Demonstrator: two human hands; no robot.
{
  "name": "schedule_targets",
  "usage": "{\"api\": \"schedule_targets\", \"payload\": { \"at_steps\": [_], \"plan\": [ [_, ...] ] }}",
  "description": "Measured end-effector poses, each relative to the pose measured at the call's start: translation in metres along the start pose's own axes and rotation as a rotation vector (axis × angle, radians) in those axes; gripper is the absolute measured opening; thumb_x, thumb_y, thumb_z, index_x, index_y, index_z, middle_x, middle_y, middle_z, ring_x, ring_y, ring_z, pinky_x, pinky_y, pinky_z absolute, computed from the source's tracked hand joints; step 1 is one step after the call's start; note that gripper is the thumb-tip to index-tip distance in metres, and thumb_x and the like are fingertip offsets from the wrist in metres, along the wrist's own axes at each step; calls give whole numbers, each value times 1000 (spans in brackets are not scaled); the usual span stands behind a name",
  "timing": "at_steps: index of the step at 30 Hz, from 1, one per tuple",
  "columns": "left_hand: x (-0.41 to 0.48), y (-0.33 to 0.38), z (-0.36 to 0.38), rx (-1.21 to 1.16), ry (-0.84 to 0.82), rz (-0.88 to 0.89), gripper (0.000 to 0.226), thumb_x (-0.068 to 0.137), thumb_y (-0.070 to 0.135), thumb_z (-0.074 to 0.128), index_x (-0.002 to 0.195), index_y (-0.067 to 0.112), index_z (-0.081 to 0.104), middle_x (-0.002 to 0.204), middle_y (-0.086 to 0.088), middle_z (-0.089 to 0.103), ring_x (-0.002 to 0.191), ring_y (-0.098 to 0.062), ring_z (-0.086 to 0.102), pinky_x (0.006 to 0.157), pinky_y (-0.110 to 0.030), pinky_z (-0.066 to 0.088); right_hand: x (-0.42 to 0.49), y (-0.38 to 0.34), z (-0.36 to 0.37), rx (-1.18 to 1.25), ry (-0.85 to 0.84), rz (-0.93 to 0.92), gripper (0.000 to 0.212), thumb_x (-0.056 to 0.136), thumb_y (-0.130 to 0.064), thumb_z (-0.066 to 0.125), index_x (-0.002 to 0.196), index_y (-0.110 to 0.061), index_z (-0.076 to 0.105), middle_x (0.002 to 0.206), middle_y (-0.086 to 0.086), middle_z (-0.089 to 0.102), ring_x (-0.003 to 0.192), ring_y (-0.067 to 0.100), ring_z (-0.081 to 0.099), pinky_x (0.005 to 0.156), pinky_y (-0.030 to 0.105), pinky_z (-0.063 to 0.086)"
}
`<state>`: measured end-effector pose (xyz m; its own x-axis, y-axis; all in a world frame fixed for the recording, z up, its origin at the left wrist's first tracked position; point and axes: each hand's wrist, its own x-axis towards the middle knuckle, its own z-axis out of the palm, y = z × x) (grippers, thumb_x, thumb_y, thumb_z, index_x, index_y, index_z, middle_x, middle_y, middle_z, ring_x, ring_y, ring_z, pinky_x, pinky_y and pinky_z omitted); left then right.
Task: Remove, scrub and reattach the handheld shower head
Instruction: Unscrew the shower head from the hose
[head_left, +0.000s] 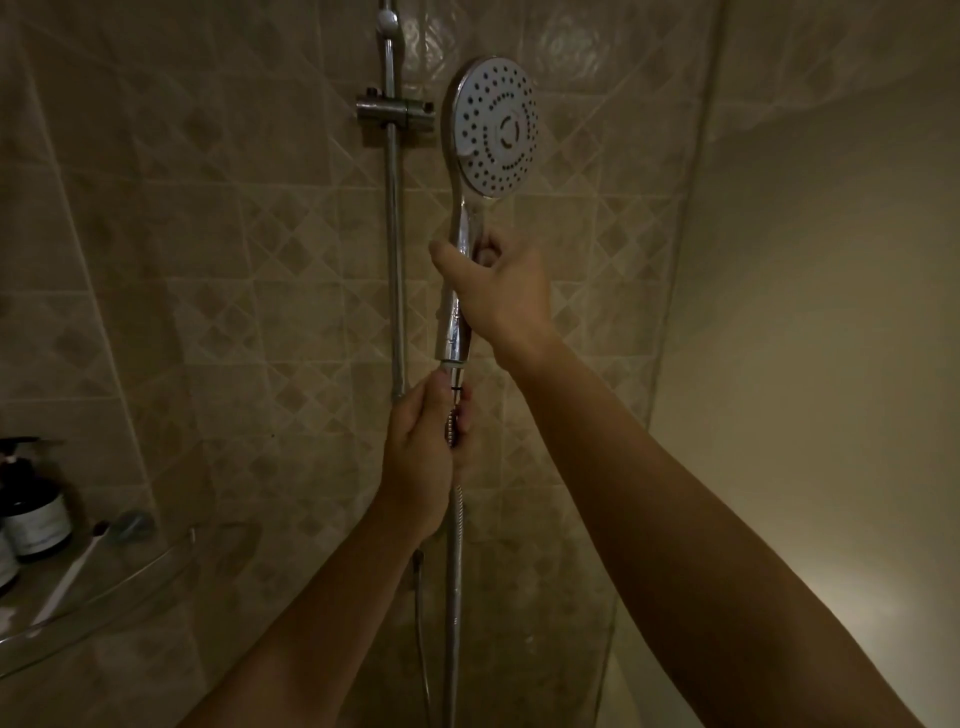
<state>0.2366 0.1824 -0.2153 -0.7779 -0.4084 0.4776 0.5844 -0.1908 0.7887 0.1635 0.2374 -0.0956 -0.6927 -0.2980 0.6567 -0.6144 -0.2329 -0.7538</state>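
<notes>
Beige tiled wall (234, 312) behind, a chrome shower head (493, 127) with a round white dotted face stands upright, off its holder (395, 110). Right hand (501, 291) grips its handle; left hand (423, 452) below grips the hose (454, 571) end.

R grip (498, 291) raised high, fingers curled tight, thumb across to left. L grip (423, 447) just below, fingers and thumb pinched closed, wrist approx. straight.
</notes>
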Motion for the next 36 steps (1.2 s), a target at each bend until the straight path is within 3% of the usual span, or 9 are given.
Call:
{"api": "schedule_targets", "payload": {
  "at_steps": [4,7,12,15,18,23,29,33,36],
  "plan": [
    [2,6,-4,-268,-148,-210,39,95,46,36,87,14,56,56,7,47,33,0,30,31,-14,21,-1,-2,0,29,2,28,37,88,-20,73,96,13,61,75,20,56,67,33,54,67,67,53],
    [3,7,-3,-305,-138,-220,45,96,49,37,89,12,61,60,4,50,32,-1,29,30,-15,20,-1,-4,1,64,4,64,41,87,-21,75,99,14,59,77,19,56,70,33,55,67,69,52],
    [-1,7,5,188,177,113,41,79,45,74,99,13,58,69,2,61,42,-6,46,34,-19,34,1,-4,-1,46,41,62,31,86,-23,75,93,5,62,76,27,60,69,45,63,66,65,55],
    [-5,3,14,510,390,280,31,77,35,78,99,18,63,85,4,72,73,-6,69,57,-19,54,0,-5,-1,33,60,42,33,86,-22,75,93,8,62,85,36,63,79,56,62,65,64,55],
    [-8,2,17,630,391,386,15,89,24,68,94,10,66,81,-2,70,72,-9,67,61,-19,53,-2,-5,-2,18,58,35,32,86,-22,75,93,6,62,84,34,63,80,55,63,65,63,55],
    [-11,-2,16,689,349,398,24,97,22,56,82,4,63,62,-1,54,54,-9,49,50,-21,40,-6,-4,-2,-15,39,43,30,87,-23,74,91,5,62,72,15,57,65,37,58,67,62,55],
    [-10,-3,7,260,157,148,30,102,28,43,87,9,60,57,6,42,42,-5,33,36,-19,27,-8,-5,-1,53,17,72,36,88,-21,73,100,11,60,93,42,60,82,60,61,68,68,52],
    [-8,6,3,-184,-11,-160,37,94,44,43,88,11,59,54,9,44,34,0,30,30,-15,23,-9,-6,0,91,4,104,38,88,-21,74,102,11,60,86,37,60,72,39,59,70,69,52],
    [-7,9,1,-269,-87,-250,45,95,47,39,89,10,63,52,7,44,32,0,29,28,-14,24,-10,-7,0,120,-3,117,37,88,-20,73,102,12,60,81,23,59,72,36,57,72,70,53]
  ]
}}
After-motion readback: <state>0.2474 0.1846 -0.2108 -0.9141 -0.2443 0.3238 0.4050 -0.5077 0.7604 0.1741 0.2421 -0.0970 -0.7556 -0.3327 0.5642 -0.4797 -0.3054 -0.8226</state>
